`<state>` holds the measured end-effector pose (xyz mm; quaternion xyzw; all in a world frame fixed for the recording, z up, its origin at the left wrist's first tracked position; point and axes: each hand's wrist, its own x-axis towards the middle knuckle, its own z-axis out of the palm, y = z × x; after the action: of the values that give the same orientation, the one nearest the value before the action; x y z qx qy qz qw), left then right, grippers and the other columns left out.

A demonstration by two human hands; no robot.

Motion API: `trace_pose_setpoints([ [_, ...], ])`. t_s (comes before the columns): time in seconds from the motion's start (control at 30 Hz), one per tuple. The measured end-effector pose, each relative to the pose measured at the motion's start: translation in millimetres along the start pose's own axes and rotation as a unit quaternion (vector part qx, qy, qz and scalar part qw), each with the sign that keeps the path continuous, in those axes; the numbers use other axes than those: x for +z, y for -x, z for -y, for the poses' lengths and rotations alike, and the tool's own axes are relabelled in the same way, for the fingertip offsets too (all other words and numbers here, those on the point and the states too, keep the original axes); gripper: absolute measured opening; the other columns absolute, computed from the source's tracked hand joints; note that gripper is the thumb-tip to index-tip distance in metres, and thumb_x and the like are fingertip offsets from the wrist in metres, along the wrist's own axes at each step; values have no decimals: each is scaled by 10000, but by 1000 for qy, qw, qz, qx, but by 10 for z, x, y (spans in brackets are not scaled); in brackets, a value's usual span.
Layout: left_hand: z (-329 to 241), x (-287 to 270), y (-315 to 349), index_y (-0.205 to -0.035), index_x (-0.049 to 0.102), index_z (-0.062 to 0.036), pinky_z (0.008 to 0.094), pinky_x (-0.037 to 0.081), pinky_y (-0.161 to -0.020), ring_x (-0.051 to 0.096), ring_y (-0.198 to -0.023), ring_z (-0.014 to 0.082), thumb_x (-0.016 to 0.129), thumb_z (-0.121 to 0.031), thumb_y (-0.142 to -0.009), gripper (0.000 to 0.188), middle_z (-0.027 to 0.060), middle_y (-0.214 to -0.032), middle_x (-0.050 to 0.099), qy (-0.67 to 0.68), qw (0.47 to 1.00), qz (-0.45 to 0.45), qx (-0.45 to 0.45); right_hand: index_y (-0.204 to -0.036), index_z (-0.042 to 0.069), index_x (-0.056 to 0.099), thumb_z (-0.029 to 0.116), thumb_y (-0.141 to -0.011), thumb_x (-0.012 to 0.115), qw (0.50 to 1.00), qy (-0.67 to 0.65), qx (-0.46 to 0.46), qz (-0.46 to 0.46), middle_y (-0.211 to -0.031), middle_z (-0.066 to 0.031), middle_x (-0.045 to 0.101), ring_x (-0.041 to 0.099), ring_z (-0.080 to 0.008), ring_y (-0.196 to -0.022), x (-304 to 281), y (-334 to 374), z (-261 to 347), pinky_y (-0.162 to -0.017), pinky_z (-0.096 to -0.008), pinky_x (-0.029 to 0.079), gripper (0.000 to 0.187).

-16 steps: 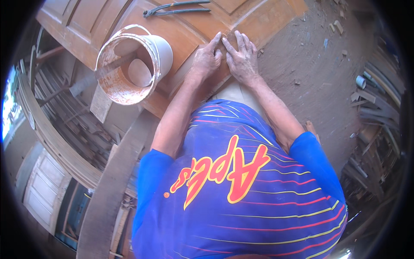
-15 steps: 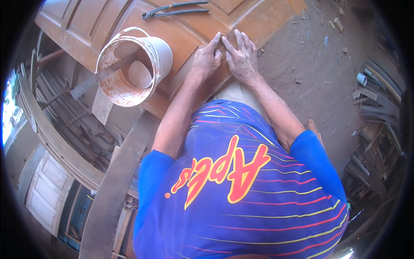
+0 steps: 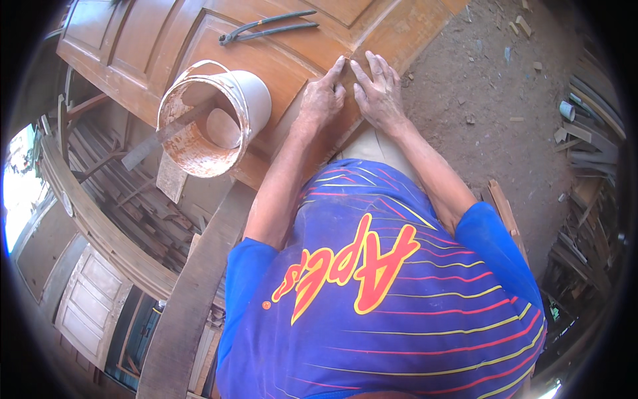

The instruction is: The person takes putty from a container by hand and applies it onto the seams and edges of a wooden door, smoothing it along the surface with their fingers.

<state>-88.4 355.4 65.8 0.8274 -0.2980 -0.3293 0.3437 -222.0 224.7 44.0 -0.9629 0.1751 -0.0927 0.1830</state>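
- Resting side by side, both hands press down near the edge of the panelled wooden door (image 3: 286,63), which lies flat beyond the person's knees.
- Left hand (image 3: 321,104): narrow, back upward; its index finger reaches forward to the wood, the thumb sits apart at its side, and the other fingers fold under. Whether anything small is tucked beneath them, I cannot tell.
- Right hand (image 3: 380,101): wide, palm down, fingers fanned out on the door, with no object in its grasp. Its index fingertip lies near the left one; the two hands do not clasp each other.
- Pale dust coats the fingers of both hands.
- Left of the left forearm is a white bucket (image 3: 256,100), tilted in this view, smeared inside with reddish-brown residue; a flat strip (image 3: 141,151) leans out over its rim.
- Dark metal pincers (image 3: 276,32) lie on the door ahead of the bucket, handles parted, well apart from both hands.
- Right of the door, small wood offcuts (image 3: 523,26) are scattered on the dirt floor (image 3: 482,100).
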Motion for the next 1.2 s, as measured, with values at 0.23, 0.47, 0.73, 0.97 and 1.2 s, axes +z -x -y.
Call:
trace_pose_setpoints([
  [0.23, -78, -36, -42, -1583, 512, -237, 546, 569, -821, 724, -890, 477, 607, -141, -956, 641, 313, -950, 723, -30, 999, 25, 8, -1581, 123, 514, 256, -988, 659, 999, 30, 35, 21, -1669, -215, 364, 337, -408, -1535, -2, -31, 95, -1226, -565, 269, 625],
  [0.47, -109, -22, 55, -1620, 455, -237, 538, 571, -825, 727, -900, 473, 609, -158, -967, 676, 311, -954, 725, 16, 999, -35, -5, -1583, 134, 513, 269, -996, 651, 999, 26, 28, 20, -1673, -207, 362, 333, -403, -1536, 0, -63, 79, -1222, -566, 269, 618],
  [0.73, -23, 27, 63, -1639, 438, -223, 509, 544, -897, 746, -992, 424, 607, -162, -991, 673, 302, -1056, 739, 10, 999, -34, -14, -1592, 150, 503, 297, -1007, 650, 999, 39, 30, 17, -1681, -210, 354, 348, -420, -1526, 19, -35, 101, -1222, -580, 269, 621],
  [0.97, -29, 16, 54, -1619, 462, -209, 546, 559, -891, 727, -968, 477, 613, -182, -976, 661, 302, -1031, 741, 19, 999, -42, -6, -1589, 150, 503, 304, -1002, 661, 999, 31, 24, 14, -1689, -213, 339, 340, -424, -1531, 35, 37, 129, -1221, -588, 266, 627],
  [1.2, 41, 32, 35, -1625, 459, -210, 499, 567, -878, 749, -938, 420, 617, -171, -975, 670, 285, -1097, 739, 36, 999, -29, -20, -1606, 152, 483, 298, -1000, 666, 999, 32, 30, 16, -1678, -222, 347, 335, -424, -1531, 87, -29, 129, -1218, -593, 264, 650],
])
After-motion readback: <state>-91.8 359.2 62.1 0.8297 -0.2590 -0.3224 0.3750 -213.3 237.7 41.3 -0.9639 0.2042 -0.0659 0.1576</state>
